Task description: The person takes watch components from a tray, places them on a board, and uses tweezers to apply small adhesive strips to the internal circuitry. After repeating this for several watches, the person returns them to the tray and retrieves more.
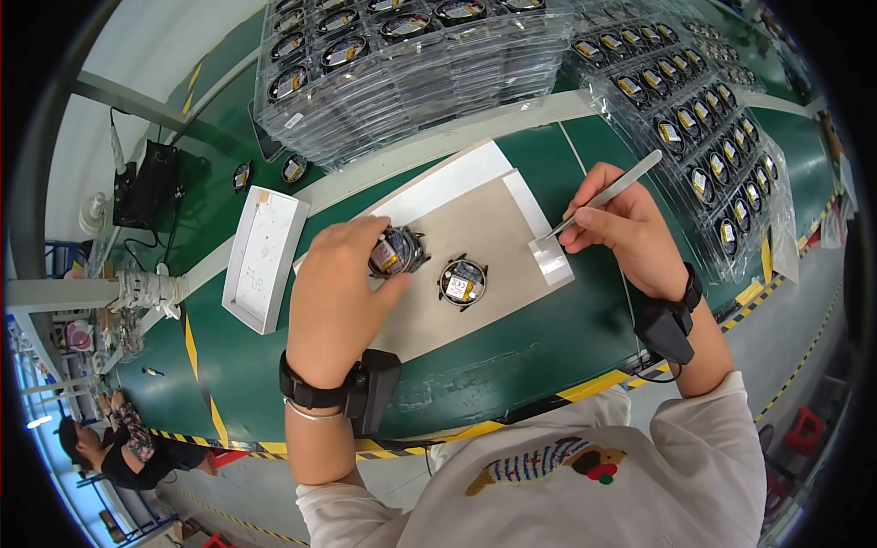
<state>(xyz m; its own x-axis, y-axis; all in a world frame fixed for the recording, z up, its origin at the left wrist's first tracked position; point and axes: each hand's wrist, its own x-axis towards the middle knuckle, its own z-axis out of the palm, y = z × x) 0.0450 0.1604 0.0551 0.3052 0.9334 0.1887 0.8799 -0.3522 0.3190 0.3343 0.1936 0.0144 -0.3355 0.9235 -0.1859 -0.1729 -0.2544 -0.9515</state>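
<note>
My left hand [336, 290] is closed round an opened round watch case [396, 253], its circuit parts and yellow label showing; what looks like a second case sits under it. Another opened watch case [462, 282] lies apart from it on the grey-brown work mat [416, 331], with its inner parts facing up. In my right hand [621, 224] a pair of metal tweezers [610, 191] is pinched between thumb and fingers. The tweezers' tips point down to the left, close to a white strip [549, 258] at the mat's right edge. I cannot tell whether they touch it.
A shallow white box [265, 258] stands left of the mat. Stacked clear trays [411, 87] of watch cases rise at the back, and more trays [699, 155] spread along the right. Two loose watch cases [293, 168] lie at back left. A person [128, 443] sits far left.
</note>
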